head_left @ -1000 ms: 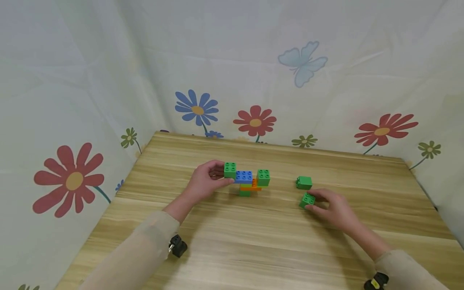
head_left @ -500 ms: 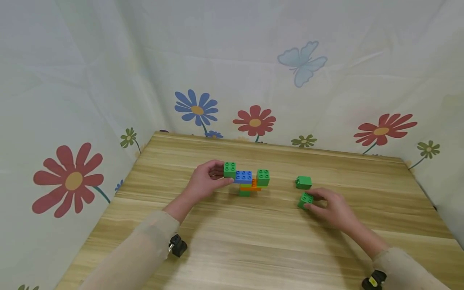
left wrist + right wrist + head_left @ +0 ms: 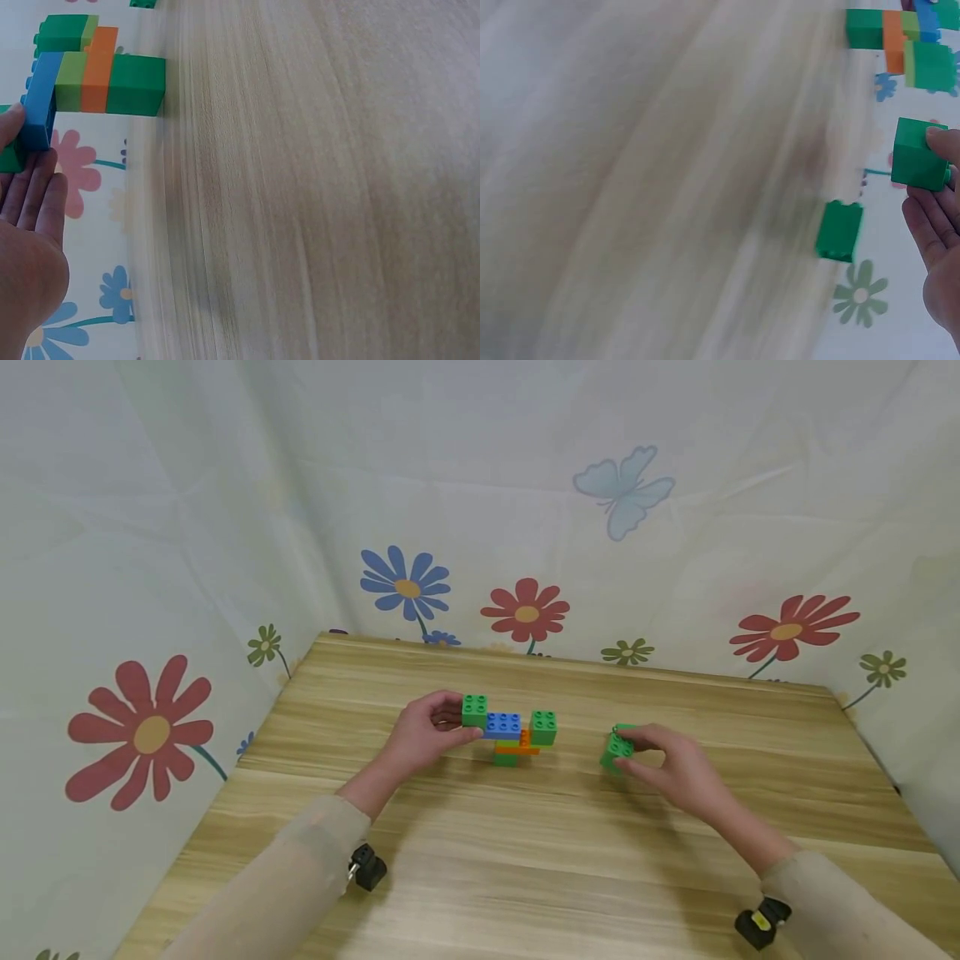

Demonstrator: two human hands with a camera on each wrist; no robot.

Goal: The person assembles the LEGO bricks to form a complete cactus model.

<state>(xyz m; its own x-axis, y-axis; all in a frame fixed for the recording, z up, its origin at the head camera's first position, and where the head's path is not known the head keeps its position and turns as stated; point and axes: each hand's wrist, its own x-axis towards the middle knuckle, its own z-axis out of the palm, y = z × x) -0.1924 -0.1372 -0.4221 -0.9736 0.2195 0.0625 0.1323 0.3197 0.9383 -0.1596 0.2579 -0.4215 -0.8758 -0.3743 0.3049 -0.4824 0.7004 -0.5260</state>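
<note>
A small build of toy building bricks stands on the wooden table. Its base is a green brick (image 3: 506, 760), with an orange brick (image 3: 98, 71), light-green pieces and a blue brick (image 3: 503, 725) above. One green brick (image 3: 543, 727) tops the right side, another green brick (image 3: 475, 711) the left end. My left hand (image 3: 420, 732) holds that left-end brick between thumb and fingers. To the right, my right hand (image 3: 682, 770) pinches a separate green brick (image 3: 919, 154), raised above the table. Beyond it a loose green brick (image 3: 840, 231) lies on its side, mostly hidden in the head view.
The wooden table (image 3: 480, 877) ends at a white curtain (image 3: 480, 485) printed with flowers and a butterfly. Black wrist devices sit at both sleeves, one at the left cuff (image 3: 367, 867) and one at the right cuff (image 3: 762, 923).
My right hand has moved left and away from me with its green brick, which now overlaps the loose brick in the head view. The left hand and the build stay put.
</note>
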